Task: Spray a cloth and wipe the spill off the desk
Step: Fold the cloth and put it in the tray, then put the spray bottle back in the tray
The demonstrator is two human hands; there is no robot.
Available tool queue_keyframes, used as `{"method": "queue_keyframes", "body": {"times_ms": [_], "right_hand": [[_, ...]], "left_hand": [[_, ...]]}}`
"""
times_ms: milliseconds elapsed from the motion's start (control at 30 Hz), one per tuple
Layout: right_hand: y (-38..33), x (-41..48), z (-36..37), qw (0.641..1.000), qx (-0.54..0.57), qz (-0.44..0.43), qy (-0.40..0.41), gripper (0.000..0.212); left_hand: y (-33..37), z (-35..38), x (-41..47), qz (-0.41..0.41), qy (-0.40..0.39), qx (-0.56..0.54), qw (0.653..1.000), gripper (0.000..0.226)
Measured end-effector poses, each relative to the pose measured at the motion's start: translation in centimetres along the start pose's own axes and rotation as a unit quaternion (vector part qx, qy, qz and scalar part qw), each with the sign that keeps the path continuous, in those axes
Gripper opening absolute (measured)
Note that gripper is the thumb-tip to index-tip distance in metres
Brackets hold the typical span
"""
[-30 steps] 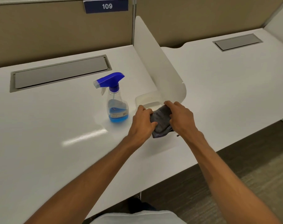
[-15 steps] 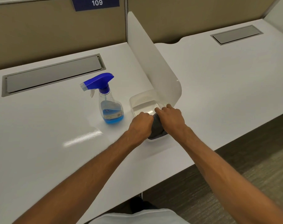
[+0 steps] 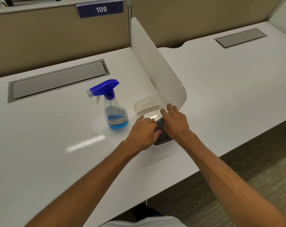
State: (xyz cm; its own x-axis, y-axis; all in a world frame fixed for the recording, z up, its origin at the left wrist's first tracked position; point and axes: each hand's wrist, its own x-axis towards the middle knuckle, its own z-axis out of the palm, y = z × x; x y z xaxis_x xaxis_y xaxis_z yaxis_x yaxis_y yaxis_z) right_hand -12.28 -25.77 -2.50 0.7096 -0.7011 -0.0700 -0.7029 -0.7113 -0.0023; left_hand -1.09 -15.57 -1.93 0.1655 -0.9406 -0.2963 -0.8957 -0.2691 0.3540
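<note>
Desk (image 3: 49, 145): white, glossy, so anything on it should slide easily; no spill visible from here.

Divider panel (image 3: 157, 71): stands just beyond the right fingertips, at the tray's far side.

Spray bottle (image 3: 113, 110): clear plastic, blue trigger head, liquid only near the bottom, so probably light and a bit tippy. Stands left of the left hand, apart from it. Best hold is the neck under the trigger.

Tray (image 3: 142, 104): shallow translucent plastic tub, likely light and could skid on the desk if pushed.

Cloth (image 3: 161, 128): grey, bunched, in the tray's near end. Soft, limp, no weight to speak of; it won't hold shape, so pinch a fold or gather the wad.

Left hand (image 3: 143, 132): fingers curled, tips touching the cloth's left side.

Right hand (image 3: 175, 123): lies over the cloth's right side, fingers stretched out and slightly apart toward the tray's far rim. Cloth sits between both hands, mostly covered. Can't tell whether either hand grips it or just rests on it.
</note>
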Motion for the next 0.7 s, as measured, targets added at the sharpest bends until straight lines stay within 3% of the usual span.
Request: {"method": "queue_keyframes", "body": {"times_ms": [133, 200, 267, 433, 700], "right_hand": [[-1.7, -0.2, -1.3, 0.968, 0.219, 0.024, 0.124, 0.048], [-3.3, 0.2, -2.0, 0.942, 0.307, 0.005, 0.137, 0.051], [-5.4, 1.1, -2.6, 0.926, 0.358, -0.005, 0.119, 0.058], [-11.1, 3.7, -3.5, 0.91, 0.415, -0.005, -0.007, 0.084], [-15.1, 5.0, -3.4, 0.885, 0.463, 0.031, -0.049, 0.071]], "left_hand": [[-2.5, -0.8, -5.0, -0.049, 0.207, -0.139, 0.967, 0.047], [-4.2, -0.6, -7.2, -0.083, 0.331, -0.156, 0.927, 0.044], [-5.9, -0.6, -8.7, -0.128, 0.383, -0.153, 0.902, 0.043], [-8.9, -0.7, -10.1, -0.2, 0.332, -0.118, 0.914, 0.068], [-10.8, 0.2, -9.7, -0.209, 0.262, -0.081, 0.939, 0.086]]}}
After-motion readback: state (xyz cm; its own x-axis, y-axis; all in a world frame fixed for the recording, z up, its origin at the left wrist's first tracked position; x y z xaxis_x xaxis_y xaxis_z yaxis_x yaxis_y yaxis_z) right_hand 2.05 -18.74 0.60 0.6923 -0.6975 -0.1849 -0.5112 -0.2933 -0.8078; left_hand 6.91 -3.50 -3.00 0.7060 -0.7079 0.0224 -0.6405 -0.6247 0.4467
